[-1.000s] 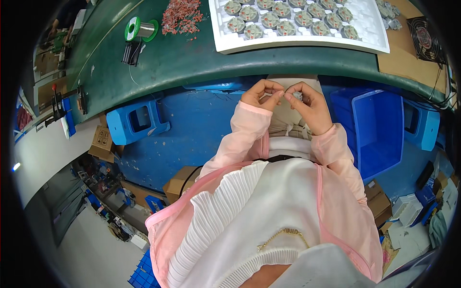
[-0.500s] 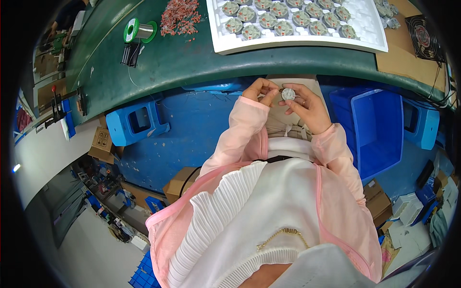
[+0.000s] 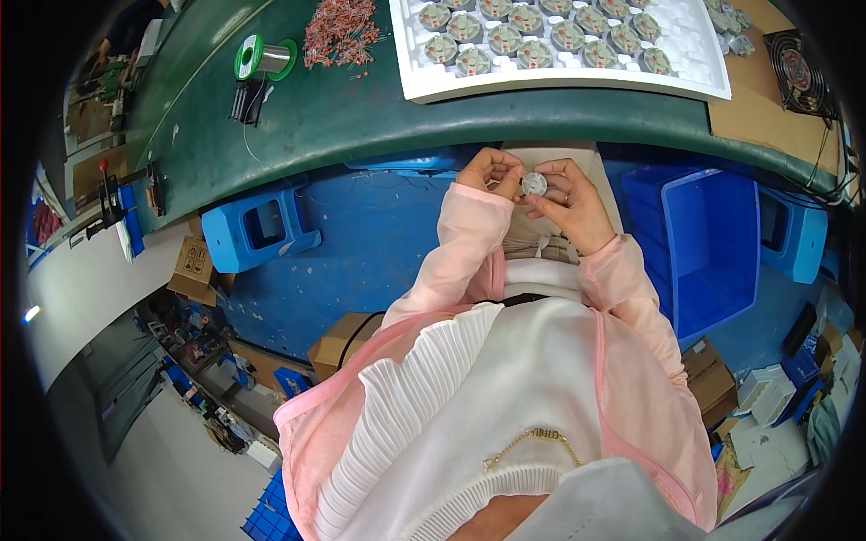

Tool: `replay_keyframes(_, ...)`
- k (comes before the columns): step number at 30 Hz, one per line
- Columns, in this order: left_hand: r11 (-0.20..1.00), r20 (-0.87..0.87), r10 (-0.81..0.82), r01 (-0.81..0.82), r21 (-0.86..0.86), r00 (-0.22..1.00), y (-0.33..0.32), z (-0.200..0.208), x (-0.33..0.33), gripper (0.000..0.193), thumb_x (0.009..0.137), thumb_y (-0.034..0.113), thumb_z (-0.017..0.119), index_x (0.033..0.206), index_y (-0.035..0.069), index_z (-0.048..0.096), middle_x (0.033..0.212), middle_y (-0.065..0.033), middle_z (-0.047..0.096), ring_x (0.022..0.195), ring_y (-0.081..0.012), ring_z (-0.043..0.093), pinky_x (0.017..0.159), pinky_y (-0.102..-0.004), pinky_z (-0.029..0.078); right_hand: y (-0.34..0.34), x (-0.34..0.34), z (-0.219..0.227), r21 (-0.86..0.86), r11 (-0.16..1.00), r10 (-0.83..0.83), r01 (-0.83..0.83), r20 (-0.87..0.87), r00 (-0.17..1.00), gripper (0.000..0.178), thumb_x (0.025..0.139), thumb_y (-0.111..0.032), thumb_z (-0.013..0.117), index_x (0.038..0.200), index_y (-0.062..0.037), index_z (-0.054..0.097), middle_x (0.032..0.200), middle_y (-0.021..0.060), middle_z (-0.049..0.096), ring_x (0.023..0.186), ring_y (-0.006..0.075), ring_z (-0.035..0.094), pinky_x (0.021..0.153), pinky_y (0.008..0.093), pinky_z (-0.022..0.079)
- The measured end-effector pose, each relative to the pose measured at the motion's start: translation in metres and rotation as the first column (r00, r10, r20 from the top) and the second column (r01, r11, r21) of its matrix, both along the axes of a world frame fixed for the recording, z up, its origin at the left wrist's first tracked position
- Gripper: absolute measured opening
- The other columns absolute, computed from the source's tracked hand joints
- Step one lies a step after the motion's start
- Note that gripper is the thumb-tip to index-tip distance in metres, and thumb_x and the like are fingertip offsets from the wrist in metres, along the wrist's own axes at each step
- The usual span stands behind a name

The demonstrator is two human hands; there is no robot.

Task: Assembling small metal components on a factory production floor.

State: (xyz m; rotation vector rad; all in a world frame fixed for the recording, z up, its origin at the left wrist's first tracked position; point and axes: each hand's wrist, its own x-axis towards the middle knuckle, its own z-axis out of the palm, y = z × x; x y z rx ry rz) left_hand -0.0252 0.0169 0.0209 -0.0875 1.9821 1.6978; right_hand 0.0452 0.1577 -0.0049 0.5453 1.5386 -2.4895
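My right hand (image 3: 577, 206) grips a small round pale-grey part (image 3: 534, 184) by its edge, between thumb and fingers, just below the bench edge. Close by on the left, my left hand (image 3: 490, 171) is pinched, its fingertips at the part's left side. Whatever sits between those fingertips is too small to make out. On the bench beyond, a white foam tray (image 3: 577, 86) carries several round grey parts (image 3: 567, 36) with small red-orange pieces on them. A loose heap of red-orange components with thin wire leads (image 3: 341, 34) lies left of the tray.
A green-flanged spool of solder wire (image 3: 266, 58) and its black stand (image 3: 246, 103) are on the green bench (image 3: 361, 113). At the right are a black fan (image 3: 798, 72) and cardboard. Below stand a blue bin (image 3: 713, 248) and blue stools (image 3: 257, 225).
My right hand has shifted slightly left with the round part, bringing it against the left fingertips. The left hand stays pinched and has hardly moved.
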Motion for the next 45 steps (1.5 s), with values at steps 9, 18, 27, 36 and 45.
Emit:
replay_keyframes(9,0.99,-0.115,-0.064,0.049,-0.131,0.991,0.002,0.0,0.001,0.007,0.087,0.0,0.062,0.094,0.0,0.062,0.083,-0.0056,0.062,0.07,-0.0109,0.055,0.063,-0.0203,0.048,-0.005,0.0,0.01,0.226,0.974,0.001,-0.002,0.006,1.0,0.039,0.08,0.007,0.065,0.117,-0.0021,0.058,0.105,0.0113,0.065,0.076,0.0144,0.065,0.065,0.0227,0.054)
replay_keyframes(18,0.998,0.006,-0.06,0.059,0.007,0.998,0.0,-0.006,-0.005,0.009,0.086,-0.003,0.061,0.094,0.001,0.061,0.083,-0.0063,0.062,0.068,-0.0101,0.054,0.059,-0.0199,0.047,-0.004,-0.001,0.01,0.223,0.975,-0.01,0.008,0.004,1.0,0.037,0.079,0.006,0.065,0.115,-0.0029,0.06,0.1,0.0095,0.067,0.073,0.0128,0.064,0.061,0.022,0.053)
replay_keyframes(27,0.998,0.003,-0.056,0.056,0.003,0.998,-0.001,-0.008,-0.009,0.009,0.084,-0.002,0.062,0.091,0.003,0.062,0.08,-0.0045,0.061,0.068,-0.0107,0.054,0.06,-0.021,0.045,-0.005,-0.002,0.01,0.226,0.974,-0.015,0.012,0.01,1.0,0.036,0.079,0.006,0.065,0.115,-0.0028,0.06,0.099,0.0094,0.067,0.072,0.0123,0.064,0.06,0.0215,0.052)
replay_keyframes(36,0.997,0.013,-0.071,0.071,-0.02,0.997,0.001,-0.006,-0.008,0.009,0.086,-0.002,0.061,0.095,0.002,0.061,0.083,-0.0057,0.062,0.069,-0.0101,0.053,0.059,-0.02,0.046,-0.005,-0.002,0.008,0.249,0.968,-0.008,0.005,0.009,1.0,0.034,0.081,0.005,0.064,0.115,-0.0027,0.061,0.097,0.0096,0.068,0.071,0.0122,0.063,0.059,0.0208,0.051)
replay_keyframes(45,0.971,-0.136,-0.147,0.118,-0.206,0.98,0.008,0.0,-0.003,0.007,0.085,0.005,0.063,0.092,0.006,0.063,0.079,-0.0025,0.062,0.067,-0.0126,0.053,0.061,-0.0251,0.046,-0.001,-0.007,0.007,0.103,0.989,-0.111,0.103,0.073,0.991,0.025,0.087,-0.002,0.062,0.111,-0.0021,0.064,0.095,0.0095,0.069,0.071,0.0126,0.062,0.06,0.0199,0.051)
